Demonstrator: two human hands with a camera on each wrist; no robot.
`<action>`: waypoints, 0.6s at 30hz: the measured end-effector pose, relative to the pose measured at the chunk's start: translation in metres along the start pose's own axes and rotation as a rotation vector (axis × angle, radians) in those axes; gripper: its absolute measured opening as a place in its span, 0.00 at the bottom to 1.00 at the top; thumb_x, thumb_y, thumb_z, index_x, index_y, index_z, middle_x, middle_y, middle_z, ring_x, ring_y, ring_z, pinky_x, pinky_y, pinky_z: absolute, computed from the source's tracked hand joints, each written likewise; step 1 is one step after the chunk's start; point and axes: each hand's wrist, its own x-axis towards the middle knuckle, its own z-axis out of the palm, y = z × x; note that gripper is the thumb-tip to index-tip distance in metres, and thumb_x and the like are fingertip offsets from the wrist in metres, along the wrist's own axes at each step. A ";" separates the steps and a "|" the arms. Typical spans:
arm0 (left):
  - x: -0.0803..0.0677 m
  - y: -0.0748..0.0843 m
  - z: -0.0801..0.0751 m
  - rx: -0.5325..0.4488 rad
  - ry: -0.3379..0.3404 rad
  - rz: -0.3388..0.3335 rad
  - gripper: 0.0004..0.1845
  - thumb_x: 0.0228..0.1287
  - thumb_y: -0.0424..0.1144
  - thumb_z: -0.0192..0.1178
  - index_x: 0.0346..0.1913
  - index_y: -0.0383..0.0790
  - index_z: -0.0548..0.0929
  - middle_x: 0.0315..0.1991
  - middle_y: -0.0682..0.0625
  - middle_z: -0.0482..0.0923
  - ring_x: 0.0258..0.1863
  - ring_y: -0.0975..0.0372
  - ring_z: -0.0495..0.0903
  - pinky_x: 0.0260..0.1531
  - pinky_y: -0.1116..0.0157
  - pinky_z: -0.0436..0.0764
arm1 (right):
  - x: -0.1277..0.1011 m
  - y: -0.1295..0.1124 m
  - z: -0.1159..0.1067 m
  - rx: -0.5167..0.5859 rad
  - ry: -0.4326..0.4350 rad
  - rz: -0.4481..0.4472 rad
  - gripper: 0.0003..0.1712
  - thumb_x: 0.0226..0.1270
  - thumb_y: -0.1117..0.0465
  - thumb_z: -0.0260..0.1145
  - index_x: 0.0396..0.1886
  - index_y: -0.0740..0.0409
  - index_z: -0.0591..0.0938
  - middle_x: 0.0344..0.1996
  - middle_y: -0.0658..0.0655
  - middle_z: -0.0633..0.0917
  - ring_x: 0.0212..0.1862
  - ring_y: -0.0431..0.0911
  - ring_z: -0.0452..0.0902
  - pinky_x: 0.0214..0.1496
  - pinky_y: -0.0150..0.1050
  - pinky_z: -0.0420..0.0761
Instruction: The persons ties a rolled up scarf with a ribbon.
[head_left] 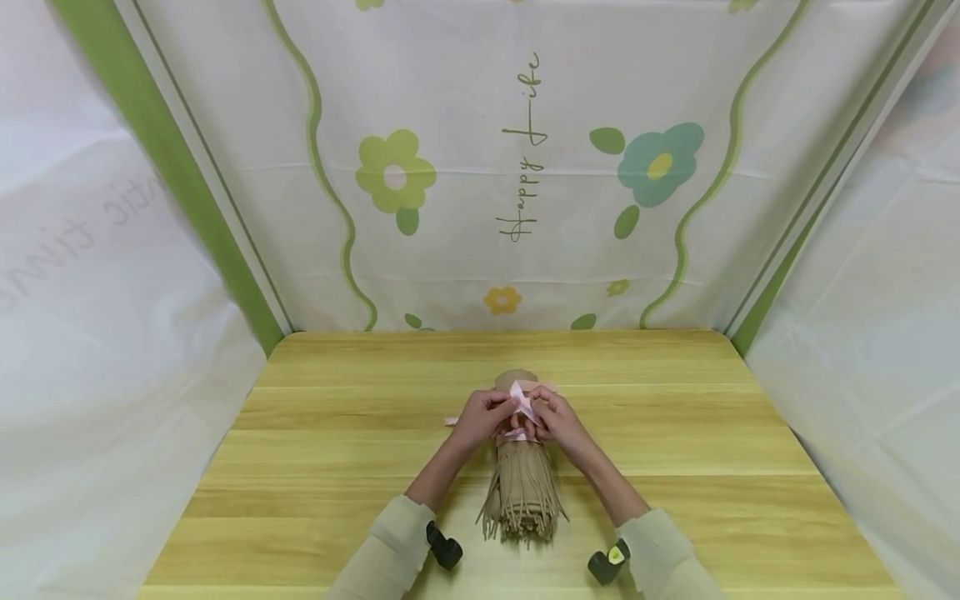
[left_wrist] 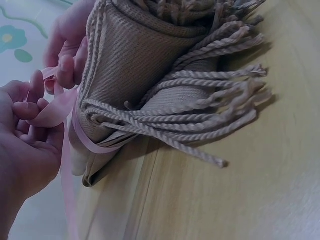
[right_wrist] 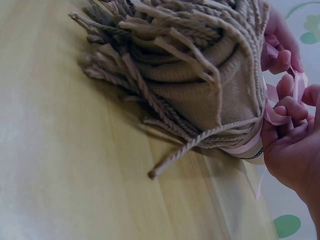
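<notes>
Your left hand and right hand each have fingers pinched on the pink ribbon. The fringed cloth roll lies on the table between your forearms, fringed end near, presumably so its ribbon-wrapped middle suits both hands.

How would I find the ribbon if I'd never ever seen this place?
Start at the wooden table and find the tan cloth roll lying on it, with fringe at one end. Above the fringe, look where the left hand and right hand meet. The ribbon is the smooth, flat pink strip there, unlike the tan, twisted fringe.
</notes>
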 end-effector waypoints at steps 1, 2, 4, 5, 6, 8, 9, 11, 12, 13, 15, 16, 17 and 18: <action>0.000 0.000 0.000 -0.003 0.006 -0.001 0.16 0.74 0.37 0.57 0.36 0.23 0.83 0.16 0.56 0.75 0.11 0.69 0.62 0.13 0.72 0.64 | 0.000 0.000 0.000 0.007 0.012 0.003 0.11 0.82 0.59 0.46 0.44 0.62 0.70 0.17 0.49 0.77 0.15 0.37 0.58 0.21 0.36 0.58; 0.000 -0.001 0.000 -0.007 0.013 -0.003 0.16 0.74 0.37 0.57 0.36 0.23 0.83 0.16 0.55 0.76 0.11 0.69 0.63 0.13 0.72 0.64 | 0.000 0.000 0.000 0.012 0.024 0.003 0.12 0.83 0.57 0.46 0.44 0.62 0.69 0.17 0.49 0.76 0.15 0.36 0.58 0.21 0.35 0.58; 0.000 -0.001 0.001 -0.014 0.028 -0.011 0.16 0.74 0.37 0.57 0.35 0.23 0.83 0.16 0.55 0.76 0.11 0.68 0.63 0.13 0.72 0.64 | -0.001 0.001 0.001 0.026 0.049 0.001 0.15 0.83 0.53 0.47 0.44 0.61 0.69 0.17 0.49 0.76 0.15 0.35 0.58 0.22 0.34 0.59; 0.000 -0.001 0.001 -0.015 0.035 -0.015 0.17 0.74 0.37 0.57 0.34 0.23 0.83 0.16 0.54 0.76 0.11 0.68 0.63 0.13 0.72 0.63 | -0.001 0.001 0.002 0.039 0.063 0.000 0.15 0.83 0.52 0.47 0.43 0.60 0.69 0.17 0.49 0.76 0.15 0.35 0.58 0.22 0.33 0.59; 0.000 -0.002 0.001 -0.017 0.041 -0.021 0.17 0.74 0.37 0.57 0.34 0.23 0.84 0.17 0.53 0.77 0.11 0.68 0.63 0.13 0.72 0.64 | -0.001 0.001 0.002 0.055 0.076 -0.002 0.15 0.82 0.51 0.48 0.43 0.59 0.69 0.17 0.49 0.76 0.15 0.34 0.59 0.22 0.32 0.59; 0.000 -0.003 0.001 -0.020 0.048 -0.028 0.17 0.74 0.37 0.56 0.34 0.23 0.84 0.17 0.51 0.77 0.10 0.67 0.63 0.13 0.72 0.64 | -0.001 0.002 0.003 0.087 0.099 -0.006 0.14 0.82 0.51 0.48 0.41 0.58 0.68 0.17 0.48 0.77 0.15 0.34 0.60 0.22 0.31 0.60; -0.001 -0.002 0.001 -0.020 0.051 -0.029 0.17 0.75 0.37 0.56 0.34 0.23 0.84 0.18 0.49 0.78 0.10 0.67 0.63 0.13 0.72 0.64 | -0.001 0.003 0.004 0.108 0.112 -0.005 0.13 0.82 0.52 0.48 0.41 0.57 0.68 0.18 0.49 0.77 0.15 0.34 0.61 0.22 0.31 0.60; -0.001 -0.003 0.001 -0.021 0.054 -0.032 0.17 0.74 0.37 0.57 0.35 0.23 0.84 0.18 0.48 0.78 0.10 0.66 0.63 0.13 0.72 0.64 | -0.001 0.004 0.004 0.147 0.140 -0.003 0.11 0.82 0.54 0.49 0.39 0.56 0.68 0.17 0.49 0.77 0.15 0.34 0.61 0.22 0.30 0.60; -0.001 -0.003 0.001 -0.023 0.054 -0.034 0.17 0.74 0.37 0.56 0.35 0.23 0.84 0.18 0.48 0.78 0.11 0.66 0.63 0.13 0.72 0.64 | -0.001 0.004 0.005 0.162 0.154 -0.001 0.10 0.82 0.55 0.49 0.39 0.55 0.68 0.18 0.49 0.77 0.15 0.34 0.61 0.22 0.30 0.61; -0.001 -0.003 0.001 -0.025 0.054 -0.035 0.17 0.75 0.37 0.56 0.36 0.22 0.84 0.18 0.48 0.78 0.11 0.66 0.63 0.13 0.72 0.64 | -0.001 0.004 0.006 0.175 0.170 0.002 0.10 0.82 0.56 0.50 0.38 0.55 0.68 0.18 0.48 0.76 0.15 0.34 0.61 0.22 0.30 0.61; -0.001 -0.004 0.001 -0.023 0.054 -0.035 0.17 0.74 0.36 0.56 0.36 0.21 0.84 0.18 0.49 0.78 0.11 0.66 0.63 0.14 0.72 0.64 | 0.000 0.005 0.007 0.203 0.204 0.003 0.09 0.81 0.57 0.52 0.37 0.54 0.69 0.18 0.47 0.73 0.16 0.34 0.60 0.23 0.30 0.62; -0.001 -0.004 0.001 -0.024 0.055 -0.038 0.17 0.74 0.36 0.56 0.35 0.21 0.83 0.18 0.51 0.78 0.11 0.66 0.63 0.14 0.72 0.64 | 0.000 0.005 0.008 0.213 0.222 0.002 0.09 0.80 0.57 0.53 0.36 0.54 0.69 0.19 0.47 0.71 0.17 0.34 0.60 0.24 0.30 0.62; -0.001 -0.004 0.001 -0.025 0.054 -0.038 0.17 0.74 0.36 0.56 0.35 0.20 0.83 0.18 0.52 0.78 0.11 0.67 0.63 0.14 0.72 0.65 | 0.000 0.005 0.009 0.222 0.240 0.001 0.09 0.80 0.57 0.53 0.36 0.54 0.70 0.20 0.46 0.70 0.17 0.34 0.59 0.24 0.29 0.63; -0.001 -0.005 0.001 -0.025 0.056 -0.040 0.17 0.74 0.36 0.56 0.35 0.20 0.83 0.17 0.53 0.78 0.11 0.67 0.63 0.14 0.72 0.65 | 0.001 0.005 0.010 0.232 0.258 -0.002 0.09 0.79 0.58 0.54 0.35 0.54 0.70 0.20 0.46 0.68 0.17 0.34 0.59 0.24 0.29 0.63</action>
